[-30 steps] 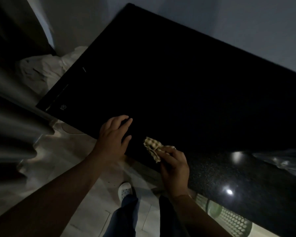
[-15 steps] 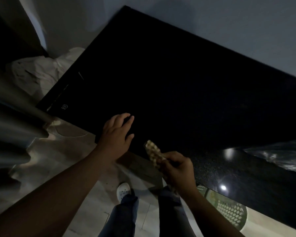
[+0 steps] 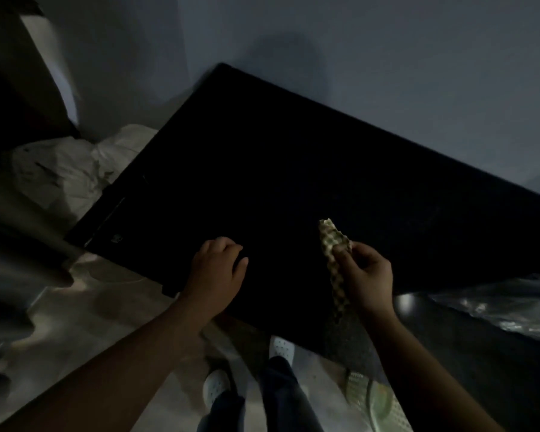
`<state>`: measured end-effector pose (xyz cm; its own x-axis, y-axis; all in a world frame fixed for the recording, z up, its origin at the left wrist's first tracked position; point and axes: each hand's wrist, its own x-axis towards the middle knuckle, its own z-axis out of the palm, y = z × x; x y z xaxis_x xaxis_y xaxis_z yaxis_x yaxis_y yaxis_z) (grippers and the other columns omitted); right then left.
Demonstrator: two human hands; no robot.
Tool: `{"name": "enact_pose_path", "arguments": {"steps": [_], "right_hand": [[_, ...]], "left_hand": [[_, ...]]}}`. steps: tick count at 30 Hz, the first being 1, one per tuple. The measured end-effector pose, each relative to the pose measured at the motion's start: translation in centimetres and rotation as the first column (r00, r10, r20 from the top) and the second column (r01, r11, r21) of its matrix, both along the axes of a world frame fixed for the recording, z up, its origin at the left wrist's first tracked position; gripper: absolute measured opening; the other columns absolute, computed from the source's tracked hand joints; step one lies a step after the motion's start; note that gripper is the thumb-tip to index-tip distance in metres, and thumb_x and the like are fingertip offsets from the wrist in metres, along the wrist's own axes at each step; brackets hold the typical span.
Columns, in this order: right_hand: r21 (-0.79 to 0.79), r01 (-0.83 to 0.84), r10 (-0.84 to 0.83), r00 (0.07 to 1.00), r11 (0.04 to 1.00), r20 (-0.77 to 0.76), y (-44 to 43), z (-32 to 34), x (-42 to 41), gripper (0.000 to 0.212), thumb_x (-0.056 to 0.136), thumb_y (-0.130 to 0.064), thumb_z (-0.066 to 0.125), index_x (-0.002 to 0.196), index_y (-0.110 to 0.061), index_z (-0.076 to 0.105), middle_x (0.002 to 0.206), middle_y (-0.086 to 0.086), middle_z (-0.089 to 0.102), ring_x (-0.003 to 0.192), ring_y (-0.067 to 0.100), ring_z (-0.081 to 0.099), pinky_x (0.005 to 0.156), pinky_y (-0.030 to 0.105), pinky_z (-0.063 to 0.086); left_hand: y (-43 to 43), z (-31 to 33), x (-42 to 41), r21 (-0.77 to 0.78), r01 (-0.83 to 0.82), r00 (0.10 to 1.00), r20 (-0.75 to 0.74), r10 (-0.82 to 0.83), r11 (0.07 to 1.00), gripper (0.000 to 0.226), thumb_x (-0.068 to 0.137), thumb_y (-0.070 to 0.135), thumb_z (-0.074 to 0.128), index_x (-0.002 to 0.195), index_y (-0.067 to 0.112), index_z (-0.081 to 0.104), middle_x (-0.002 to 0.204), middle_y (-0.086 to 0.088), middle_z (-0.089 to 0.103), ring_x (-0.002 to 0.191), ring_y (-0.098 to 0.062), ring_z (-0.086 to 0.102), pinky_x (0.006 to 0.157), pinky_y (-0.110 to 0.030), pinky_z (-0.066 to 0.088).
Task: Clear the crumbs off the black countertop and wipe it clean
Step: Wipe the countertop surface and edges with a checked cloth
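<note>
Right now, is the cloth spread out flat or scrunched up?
Scrunched up: the cloth is a narrow crumpled strip pinched in the right hand, not laid flat.

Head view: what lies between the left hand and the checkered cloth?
In the head view, only bare black countertop lies between the left hand and the checkered cloth gripped by the right hand; too dark to rule out crumbs.
</note>
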<state>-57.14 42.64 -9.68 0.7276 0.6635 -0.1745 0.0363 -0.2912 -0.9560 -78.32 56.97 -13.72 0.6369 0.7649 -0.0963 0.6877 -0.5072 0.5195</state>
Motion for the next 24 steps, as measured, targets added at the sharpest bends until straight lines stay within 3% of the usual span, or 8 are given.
{"name": "enact_pose_path", "arguments": {"steps": [3,6,10,13,15,18,22,24], "right_hand": [[-0.009,-0.011,0.011,0.999,1.0,0.044,2.5,0.3,3.3,0.012,0.089,-0.025,0.066,0.1,-0.027,0.07,0.089,-0.01,0.073,0.078,0.005,0.07,0.058,0.013,0.05],[-0.006,0.036,-0.035,0.992,0.999,0.121,6.4,0.5,7.2,0.011,0.086,-0.022,0.067,0.09,-0.033,0.071,0.08,-0.012,0.073,0.07,0.003,0.069,0.056,0.013,0.05],[-0.044,0.094,-0.082,0.972,0.995,0.219,12.2,0.0,12.6,0.005,0.083,-0.028,0.068,0.083,-0.032,0.071,0.07,-0.007,0.071,0.064,0.006,0.067,0.058,0.025,0.053],[-0.068,0.091,-0.061,0.931,0.993,0.36,16.0,-0.6,16.0,0.011,0.083,-0.032,0.064,0.072,-0.031,0.067,0.065,-0.002,0.068,0.054,0.001,0.06,0.05,0.018,0.045],[-0.109,0.083,-0.03,0.909,0.991,0.416,18.6,-1.2,18.3,0.011,0.084,-0.029,0.063,0.078,-0.023,0.07,0.067,0.001,0.067,0.061,0.005,0.062,0.054,0.018,0.046],[-0.16,0.036,0.048,0.868,0.987,0.494,21.9,-2.0,21.5,0.015,0.086,-0.024,0.061,0.089,-0.013,0.072,0.084,0.007,0.07,0.079,0.018,0.066,0.07,0.031,0.051],[-0.146,-0.009,0.094,0.807,0.989,0.582,25.4,-2.9,24.5,0.023,0.086,-0.033,0.06,0.085,-0.013,0.071,0.077,0.009,0.068,0.068,0.013,0.064,0.059,0.025,0.047],[-0.158,-0.019,0.104,0.827,0.987,0.552,27.2,-3.3,25.5,0.027,0.087,-0.037,0.06,0.086,-0.013,0.071,0.079,0.013,0.068,0.071,0.024,0.067,0.064,0.036,0.053]], "left_hand": [[1.6,0.7,1.4,0.011,0.009,0.999,0.045,-0.01,1.0,0.037,0.095,0.031,0.045,0.119,0.008,0.06,0.117,-0.01,0.056,0.11,-0.029,0.049,0.093,-0.043,0.042],[3.9,1.2,3.3,0.03,0.015,0.997,0.082,-0.017,0.999,0.043,0.093,0.035,0.04,0.119,0.007,0.06,0.116,-0.009,0.056,0.109,-0.027,0.049,0.093,-0.044,0.043],[7.5,0.8,6.4,0.038,-0.019,0.997,0.082,0.016,0.999,0.035,0.096,0.028,0.046,0.124,0.01,0.056,0.121,-0.003,0.052,0.114,-0.019,0.043,0.099,-0.035,0.04],[10.2,0.3,9.0,0.071,-0.028,0.997,0.069,0.023,0.997,0.036,0.095,0.026,0.048,0.127,0.009,0.055,0.124,-0.003,0.051,0.117,-0.019,0.042,0.1,-0.033,0.039],[12.0,0.0,10.8,0.088,-0.039,0.997,0.076,0.032,0.995,0.037,0.094,0.025,0.049,0.128,0.009,0.054,0.126,-0.004,0.05,0.119,-0.02,0.041,0.101,-0.034,0.038],[14.5,-0.8,13.4,0.113,-0.055,0.997,0.057,0.048,0.992,0.037,0.093,0.027,0.052,0.126,0.011,0.055,0.127,-0.004,0.048,0.12,-0.021,0.04,0.103,-0.039,0.038],[17.0,-2.0,15.5,0.148,-0.14,0.99,0.043,0.135,0.979,0.041,0.091,0.035,0.054,0.122,0.01,0.058,0.121,-0.008,0.051,0.112,-0.027,0.045,0.094,-0.043,0.042],[17.4,-2.6,15.9,0.184,-0.164,0.986,0.022,0.162,0.969,0.048,0.088,0.045,0.045,0.122,0.014,0.057,0.121,-0.005,0.05,0.109,-0.025,0.044,0.091,-0.042,0.041]]}}
